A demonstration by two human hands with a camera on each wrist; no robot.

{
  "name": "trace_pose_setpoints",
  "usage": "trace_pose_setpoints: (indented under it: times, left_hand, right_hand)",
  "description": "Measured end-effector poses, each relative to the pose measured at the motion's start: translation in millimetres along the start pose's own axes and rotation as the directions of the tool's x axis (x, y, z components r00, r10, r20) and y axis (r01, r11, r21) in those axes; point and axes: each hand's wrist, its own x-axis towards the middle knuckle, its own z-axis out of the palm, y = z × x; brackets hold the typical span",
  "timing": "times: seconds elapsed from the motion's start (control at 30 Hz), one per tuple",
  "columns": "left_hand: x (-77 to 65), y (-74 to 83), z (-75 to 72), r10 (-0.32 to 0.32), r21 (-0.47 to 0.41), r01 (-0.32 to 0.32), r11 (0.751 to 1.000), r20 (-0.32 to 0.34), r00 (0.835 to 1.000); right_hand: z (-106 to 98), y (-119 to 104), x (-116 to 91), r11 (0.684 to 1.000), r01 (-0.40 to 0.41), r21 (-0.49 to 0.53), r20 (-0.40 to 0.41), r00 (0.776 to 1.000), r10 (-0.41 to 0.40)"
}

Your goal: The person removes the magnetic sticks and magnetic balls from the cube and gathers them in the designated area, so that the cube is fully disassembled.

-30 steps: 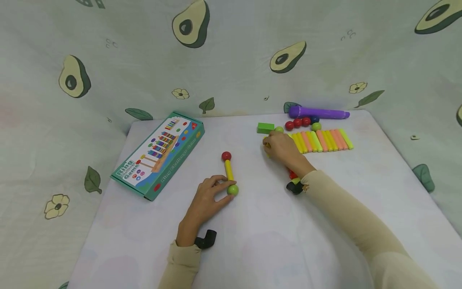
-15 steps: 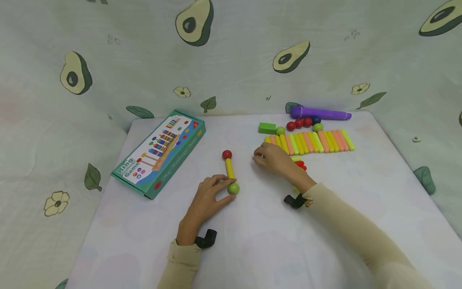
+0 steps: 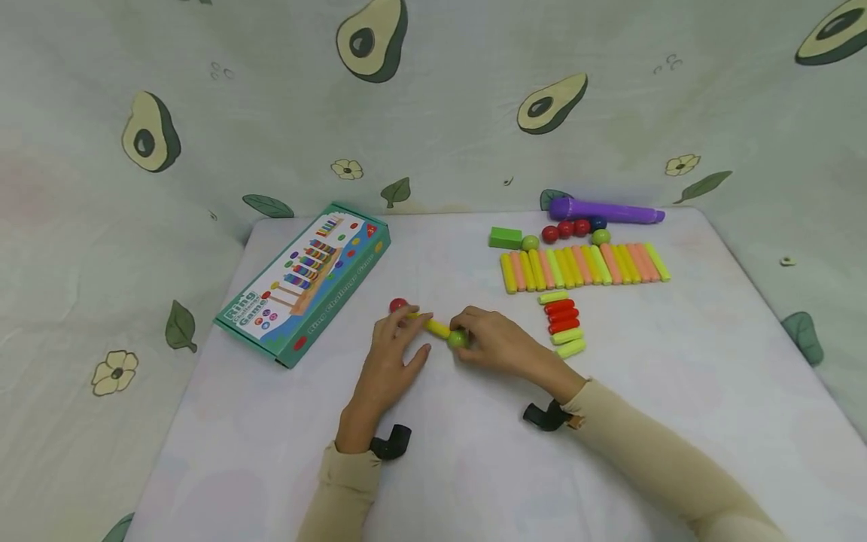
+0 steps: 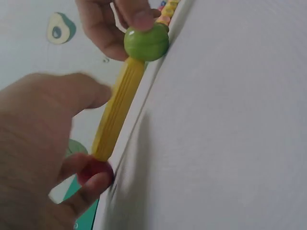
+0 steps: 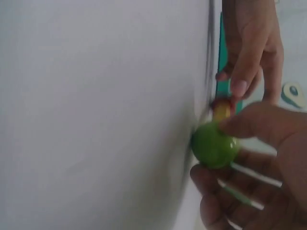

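A yellow stick (image 3: 436, 328) lies slanted on the table between my hands, with a red ball (image 3: 398, 305) at its left end and a green ball (image 3: 457, 339) at its right. My right hand (image 3: 497, 342) pinches the green ball between thumb and fingers, as the right wrist view also shows. My left hand (image 3: 389, 357) reaches over the other end. Its fingers are extended and touch the red ball (image 4: 93, 172) in the left wrist view, while its thumb stands apart from the stick in the head view.
Yellow, orange and lime sticks (image 3: 585, 267) lie in a row at the back right, with shorter red and lime pieces (image 3: 562, 316) below. Behind are a green block (image 3: 505, 238), several loose balls (image 3: 565, 229) and a purple mallet-like stick (image 3: 606, 211). A game box (image 3: 305, 282) lies left.
My right hand has come from the stick row to the green ball. The yellow stick with its balls has turned from nearly upright in view to slanted, the red end moving left towards my left fingers.
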Motion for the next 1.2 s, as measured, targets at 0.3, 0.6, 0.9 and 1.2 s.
trace_pose_setpoints:
  times: [0.3, 0.6, 0.9, 1.2]
  left_hand:
    - [4.2, -0.1, 1.6, 0.023, 0.106, -0.011, 0.994, -0.106, 0.994]
    - [4.4, 0.5, 0.1, -0.005, 0.126, 0.026, 0.992, -0.162, 0.987]
    - [1.2, 3.7, 5.1, -0.026, 0.128, 0.046, 0.991, -0.154, 0.988]
    - [0.4, 0.6, 3.7, -0.075, 0.011, 0.077, 0.997, -0.146, 0.986]
  right_hand:
    - [-8, 26, -14, 0.984, 0.053, 0.171, 0.077, 0.995, -0.067]
    - [-6, 23, -17, 0.982, 0.147, 0.120, 0.051, 0.987, -0.154]
    - [-6, 19, -27, 0.997, 0.066, -0.040, 0.005, 0.998, -0.066]
    - [-16, 35, -41, 0.998, 0.027, 0.064, -0.156, 0.988, -0.016]
